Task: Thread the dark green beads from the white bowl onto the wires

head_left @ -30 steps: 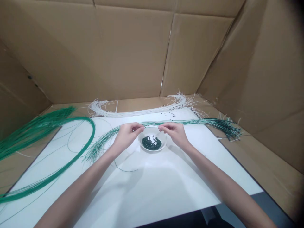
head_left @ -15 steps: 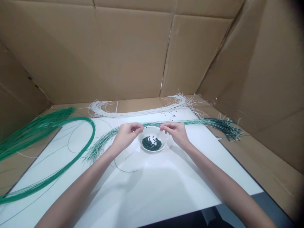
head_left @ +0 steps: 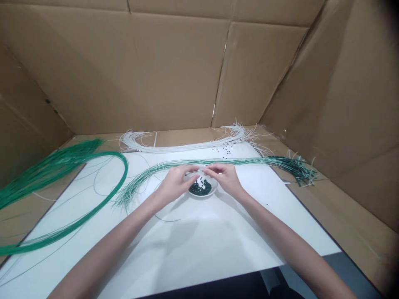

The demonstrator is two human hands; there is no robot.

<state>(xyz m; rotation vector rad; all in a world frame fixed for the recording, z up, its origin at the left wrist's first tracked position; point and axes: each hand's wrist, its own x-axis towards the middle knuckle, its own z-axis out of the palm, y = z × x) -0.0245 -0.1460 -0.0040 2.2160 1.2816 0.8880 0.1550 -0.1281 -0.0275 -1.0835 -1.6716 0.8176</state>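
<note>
A small white bowl [head_left: 202, 195] stands on the white table, with dark green beads [head_left: 201, 189] heaped in it. Over its left rim hovers my left hand [head_left: 178, 181], thumb and forefinger parted, so it is open. My right hand [head_left: 227, 177] pinches the end of a thin strand [head_left: 199, 170] above the bowl; the strand runs leftward between the left hand's fingers. Whether a bead sits on it is too small to make out. Just behind both hands lies a long bundle of green-and-white strands [head_left: 249, 160], partly hidden by them.
Green strands [head_left: 107, 199] curve in a thick loop at the left. A bundle of white strands [head_left: 174, 148] lies along the back. Several loose dark beads [head_left: 226, 151] are scattered near it. Cardboard walls [head_left: 174, 74] enclose the back and sides of the white table [head_left: 212, 245].
My left hand has moved right towards my right hand, and its pinching fingers have parted. A dark bead seen at the left fingertips before is no longer distinct. My right hand shifted slightly left.
</note>
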